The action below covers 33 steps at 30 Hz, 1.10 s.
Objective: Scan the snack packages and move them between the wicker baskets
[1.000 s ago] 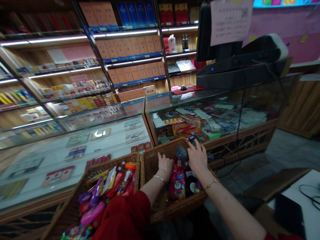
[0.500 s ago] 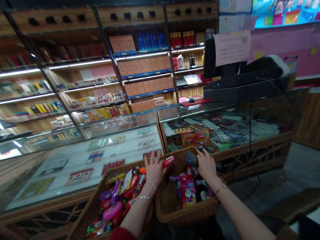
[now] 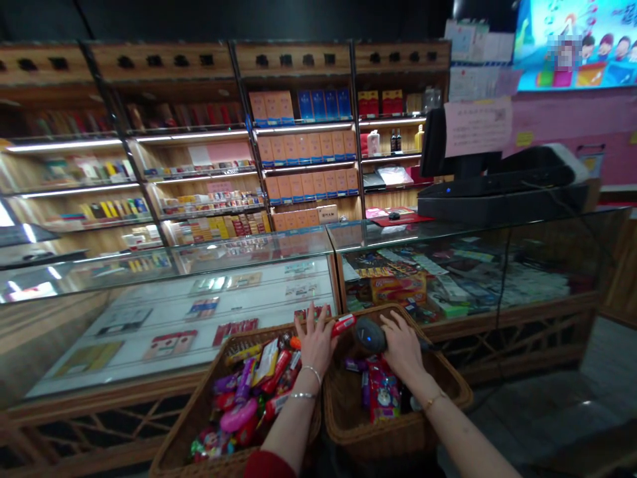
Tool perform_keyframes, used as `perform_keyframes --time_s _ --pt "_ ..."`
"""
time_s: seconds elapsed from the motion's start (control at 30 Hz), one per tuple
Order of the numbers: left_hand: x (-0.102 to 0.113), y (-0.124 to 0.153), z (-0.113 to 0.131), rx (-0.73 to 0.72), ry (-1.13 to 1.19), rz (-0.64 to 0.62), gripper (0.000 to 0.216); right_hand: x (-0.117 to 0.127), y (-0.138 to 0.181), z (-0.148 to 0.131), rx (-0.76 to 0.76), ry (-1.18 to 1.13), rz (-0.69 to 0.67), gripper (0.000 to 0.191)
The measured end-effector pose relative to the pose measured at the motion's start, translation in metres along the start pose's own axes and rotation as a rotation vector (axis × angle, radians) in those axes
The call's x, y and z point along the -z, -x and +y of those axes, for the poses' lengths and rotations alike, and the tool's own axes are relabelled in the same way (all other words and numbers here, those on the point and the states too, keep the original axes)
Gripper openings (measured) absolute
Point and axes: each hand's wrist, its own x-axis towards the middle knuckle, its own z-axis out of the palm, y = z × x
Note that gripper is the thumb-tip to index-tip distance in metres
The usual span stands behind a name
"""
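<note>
My left hand [image 3: 317, 337] is above the inner edge of the left wicker basket [image 3: 185, 406], some fingers spread. Beside its thumb it holds a small red tube-shaped packet [image 3: 344, 324] with a white label. My right hand [image 3: 404, 346] grips a dark grey barcode scanner [image 3: 369, 337] with a small blue light, its head close to the red packet. Below the scanner, in the right wicker basket [image 3: 355, 435], lie a red cartoon-printed bag [image 3: 384, 392] and purple packets [image 3: 365, 385]. Mixed bright candy and toys, including a pink ring-shaped piece [image 3: 239, 416], fill the left basket.
Glass display counters [image 3: 259, 249] run behind the baskets, with packs and papers inside. A monitor [image 3: 434, 143] and a black till [image 3: 497, 199] stand on the right counter, a cable hanging down in front. Lit shelves of boxes [image 3: 311, 149] line the back wall.
My view has levelled and tilted up, so the scene sits lower and further right. The scanner in my right hand has come closer to the red packet, which stays in my left hand.
</note>
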Motion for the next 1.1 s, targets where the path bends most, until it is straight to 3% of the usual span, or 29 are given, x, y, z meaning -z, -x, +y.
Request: perform_keyframes --time_s 0.3,0.77,1.1 --pt "-0.002 0.001 -0.002 0.025 0.008 -0.015 0.033 -0.005 0.001 0.004 0.002 -0.002 -0.015 0.037" --pt "0.0 0.005 0.0 0.026 0.012 0.013 0.036 0.008 -0.017 -0.002 0.002 0.001 -0.047 0.043" --pt "0.001 0.005 -0.001 0.087 -0.016 -0.018 0.038 -0.004 -0.022 0.004 0.056 -0.042 -0.03 0.04"
